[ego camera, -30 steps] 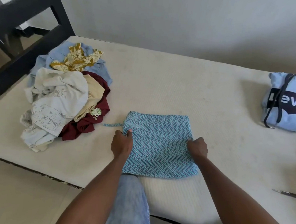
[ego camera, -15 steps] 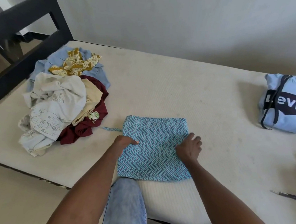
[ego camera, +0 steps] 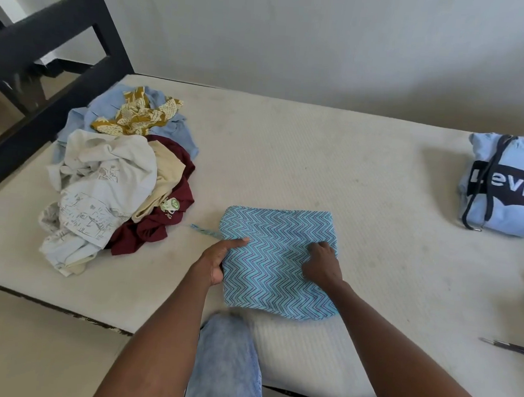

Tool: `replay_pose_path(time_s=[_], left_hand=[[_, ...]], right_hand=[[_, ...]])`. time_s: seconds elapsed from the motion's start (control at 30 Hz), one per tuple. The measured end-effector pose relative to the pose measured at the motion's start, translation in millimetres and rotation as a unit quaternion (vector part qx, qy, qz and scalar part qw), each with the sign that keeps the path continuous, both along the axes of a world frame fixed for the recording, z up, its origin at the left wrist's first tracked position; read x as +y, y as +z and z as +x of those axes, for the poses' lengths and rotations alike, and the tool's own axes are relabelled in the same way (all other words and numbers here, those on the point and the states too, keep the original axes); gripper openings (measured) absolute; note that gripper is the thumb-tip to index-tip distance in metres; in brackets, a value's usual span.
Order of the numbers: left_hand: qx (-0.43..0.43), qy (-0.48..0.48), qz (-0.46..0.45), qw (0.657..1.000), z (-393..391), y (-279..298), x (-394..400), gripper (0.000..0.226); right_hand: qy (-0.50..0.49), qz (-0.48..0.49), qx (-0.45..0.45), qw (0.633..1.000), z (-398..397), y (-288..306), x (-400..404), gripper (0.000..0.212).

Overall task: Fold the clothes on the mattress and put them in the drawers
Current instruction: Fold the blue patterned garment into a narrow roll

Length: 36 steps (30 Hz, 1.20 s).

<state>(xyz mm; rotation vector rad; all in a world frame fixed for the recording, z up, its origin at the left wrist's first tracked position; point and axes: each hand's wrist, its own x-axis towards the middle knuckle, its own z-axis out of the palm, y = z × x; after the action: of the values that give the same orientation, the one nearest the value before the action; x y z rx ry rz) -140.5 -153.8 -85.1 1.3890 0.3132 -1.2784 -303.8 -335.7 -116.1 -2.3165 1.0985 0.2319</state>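
A folded blue zigzag-patterned garment [ego camera: 278, 230] lies on the cream mattress [ego camera: 304, 158] near its front edge, a thin strap sticking out at its left. My left hand [ego camera: 219, 259] grips the garment's left edge, thumb on top and fingers tucked under the cloth. My right hand [ego camera: 322, 264] rests on the garment's right part with its fingers curled into the fabric. A heap of unfolded clothes [ego camera: 116, 182] in white, maroon, beige, light blue and mustard sits at the left. A folded light-blue Levi's hoodie [ego camera: 509, 187] lies at the far right.
A black bed frame [ego camera: 46, 68] rises at the left beyond the pile. A white wall runs behind the mattress. A thin dark metal object [ego camera: 510, 347] lies at the right edge. My jeans-clad knee [ego camera: 227, 360] presses against the mattress front. Beige floor lies at the lower left.
My left hand has slid its fingers under the garment's left edge. My right hand has moved from the right edge inward onto the cloth and curled.
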Motion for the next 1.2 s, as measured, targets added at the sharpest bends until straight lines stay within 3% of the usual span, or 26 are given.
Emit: replay_pose_path(time_s=[0.07, 0.13, 0.27, 0.37, 0.5, 0.57, 0.67, 0.77, 0.8, 0.87, 0.93, 0.97, 1.07, 1.13, 1.2], left_hand=[[-0.016, -0.016, -0.021, 1.000, -1.2, 9.7, -9.9, 0.043], [-0.048, -0.041, -0.034, 0.997, -2.2, 25.2, -23.8, 0.046], [-0.128, -0.087, -0.062, 0.986, -5.0, 72.4, -65.9, 0.039], [-0.179, -0.141, -0.106, 0.968, -25.2, 108.6, -115.6, 0.045], [-0.267, -0.206, -0.080, 0.938, -114.5, 138.5, -192.4, 0.039], [-0.241, -0.271, -0.103, 0.926, -172.5, 141.4, -220.0, 0.035], [-0.117, -0.346, -0.210, 0.907, -250.9, 124.5, -244.1, 0.049], [-0.076, -0.356, -0.222, 0.904, -297.9, 84.4, -253.2, 0.059], [-0.089, -0.354, -0.208, 0.908, -308.0, 72.0, -252.9, 0.053], [-0.230, -0.358, -0.149, 0.893, -308.9, 49.6, -246.4, 0.046], [-0.415, -0.366, -0.068, 0.830, -298.4, 23.6, -240.3, 0.044], [-0.460, -0.380, -0.040, 0.802, -291.7, 8.9, -239.1, 0.045], [-0.455, -0.469, 0.011, 0.757, -277.2, -21.5, -238.0, 0.051], [-0.419, -0.500, 0.020, 0.758, -275.4, -29.2, -238.6, 0.054], [-0.389, -0.499, 0.008, 0.774, -272.9, -26.0, -240.6, 0.052]], right_hand=[[-0.051, 0.053, -0.020, 0.997, 6.4, 9.6, -6.2, 0.027], [-0.118, 0.162, -0.062, 0.978, 7.6, 23.1, -11.6, 0.032], [-0.241, 0.410, -0.177, 0.862, -1.5, 47.3, -26.2, 0.058], [-0.256, 0.465, -0.240, 0.813, -16.0, 78.6, -45.1, 0.070], [-0.258, 0.490, -0.331, 0.765, -73.2, 120.2, -90.8, 0.089], [-0.245, 0.498, -0.374, 0.743, -117.2, 133.9, -112.4, 0.087], [-0.287, 0.416, -0.351, 0.788, -187.1, 136.0, -137.1, 0.059], [-0.363, 0.349, -0.251, 0.827, -249.7, 111.1, -151.9, 0.051], [-0.393, 0.317, -0.211, 0.837, -267.5, 101.1, -157.2, 0.045], [-0.437, 0.248, -0.141, 0.853, -284.8, 96.1, -156.1, 0.020], [-0.455, 0.233, -0.104, 0.853, -293.0, 86.0, -160.4, 0.030], [-0.457, 0.242, -0.091, 0.851, -295.3, 77.7, -164.0, 0.032], [-0.462, 0.249, -0.102, 0.845, -294.7, 65.3, -167.5, 0.036], [-0.460, 0.259, -0.111, 0.842, -291.5, 65.0, -167.5, 0.044], [-0.456, 0.243, -0.114, 0.848, -288.2, 67.2, -168.5, 0.034]])
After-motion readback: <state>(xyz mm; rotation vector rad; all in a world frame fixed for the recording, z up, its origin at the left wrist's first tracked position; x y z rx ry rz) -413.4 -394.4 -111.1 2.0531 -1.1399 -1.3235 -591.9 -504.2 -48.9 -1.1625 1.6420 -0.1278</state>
